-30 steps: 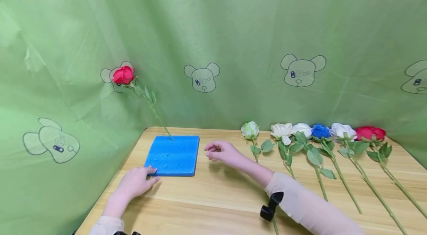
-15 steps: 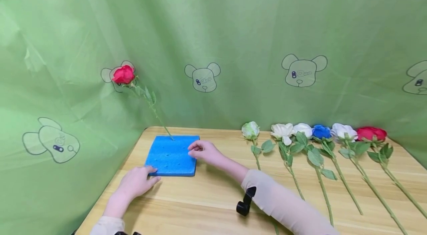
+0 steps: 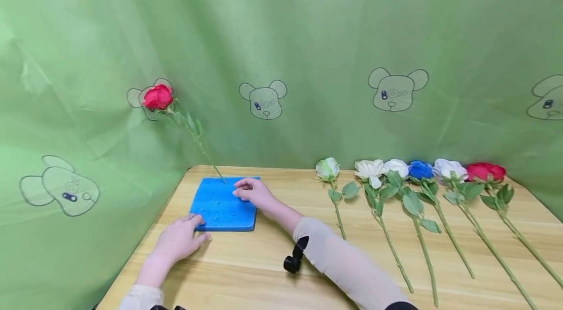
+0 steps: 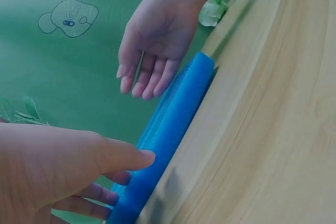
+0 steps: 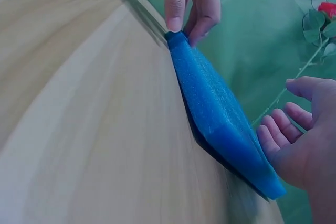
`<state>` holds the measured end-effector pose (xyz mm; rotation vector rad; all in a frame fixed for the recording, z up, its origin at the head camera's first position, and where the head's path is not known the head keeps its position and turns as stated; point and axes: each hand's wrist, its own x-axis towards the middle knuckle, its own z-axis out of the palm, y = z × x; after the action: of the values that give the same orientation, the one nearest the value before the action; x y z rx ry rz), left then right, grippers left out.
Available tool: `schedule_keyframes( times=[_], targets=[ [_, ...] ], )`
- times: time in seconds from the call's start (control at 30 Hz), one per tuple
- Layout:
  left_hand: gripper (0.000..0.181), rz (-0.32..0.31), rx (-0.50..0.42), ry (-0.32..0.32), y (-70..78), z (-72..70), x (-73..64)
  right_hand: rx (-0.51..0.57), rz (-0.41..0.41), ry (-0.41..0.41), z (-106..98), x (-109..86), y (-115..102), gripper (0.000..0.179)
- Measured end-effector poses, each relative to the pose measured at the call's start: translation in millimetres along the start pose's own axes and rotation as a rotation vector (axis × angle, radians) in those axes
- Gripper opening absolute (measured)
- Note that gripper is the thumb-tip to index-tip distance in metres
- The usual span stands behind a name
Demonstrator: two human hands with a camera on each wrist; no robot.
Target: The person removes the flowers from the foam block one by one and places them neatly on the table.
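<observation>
In the head view a blue foam pad (image 3: 217,210) with small holes lies at the table's left. One red rose (image 3: 158,97) stands in its back part, stem tilted left. My left hand (image 3: 178,239) holds the pad's near left corner; the left wrist view shows the thumb (image 4: 142,157) on the front side and the fingers round the corner. Over the pad's right back part hovers my right hand (image 3: 255,193), fingers loosely curled and nothing between them. In the right wrist view its palm and relaxed fingers (image 5: 283,127) appear beside the pad's edge.
Several artificial roses lie side by side on the wooden table (image 3: 264,271) at the right: a pale green one (image 3: 328,169), white ones (image 3: 369,169), a blue one (image 3: 421,169) and a red one (image 3: 486,172). A green curtain (image 3: 299,31) hangs behind and at the left.
My right hand has moved left from beside the pad to over its right back part. The left hand stays at the corner. The whole head view has shifted slightly.
</observation>
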<state>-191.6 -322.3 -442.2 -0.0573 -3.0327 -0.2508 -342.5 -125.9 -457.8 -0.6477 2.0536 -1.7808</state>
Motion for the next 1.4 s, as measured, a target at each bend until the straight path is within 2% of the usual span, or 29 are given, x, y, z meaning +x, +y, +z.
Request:
schedule_keyframes(
  times=[0.17, 0.5, 0.77, 1.0, 1.13, 1.4],
  targets=[
    [0.04, 0.004, 0.014, 0.019, -3.8, 0.8, -1.7, 0.06, 0.007, 0.036, 15, 18.8, 4, 0.038],
    [0.047, 0.045, 0.083, 0.075, -5.0, 2.2, -3.0, 0.047, -0.03, 0.089, 34, 43.3, 7, 0.046],
    [0.049, 0.105, 0.153, 0.116, -1.4, 1.8, -3.9, -0.037, -0.047, 0.067, 37, 58.3, 11, 0.051],
    [0.05, 0.101, 0.155, 0.11, 1.0, 2.0, -2.4, -0.105, -0.037, 0.02, 40, 63.6, 7, 0.051],
    [0.048, 0.099, 0.154, 0.115, 1.8, 2.0, -1.7, -0.136, -0.026, 0.023, 42, 67.1, 5, 0.05],
    [0.051, 0.09, 0.154, 0.097, 4.9, 3.5, -0.7, -0.28, -0.055, 0.042, 45, 72.0, 6, 0.046]
  ],
)
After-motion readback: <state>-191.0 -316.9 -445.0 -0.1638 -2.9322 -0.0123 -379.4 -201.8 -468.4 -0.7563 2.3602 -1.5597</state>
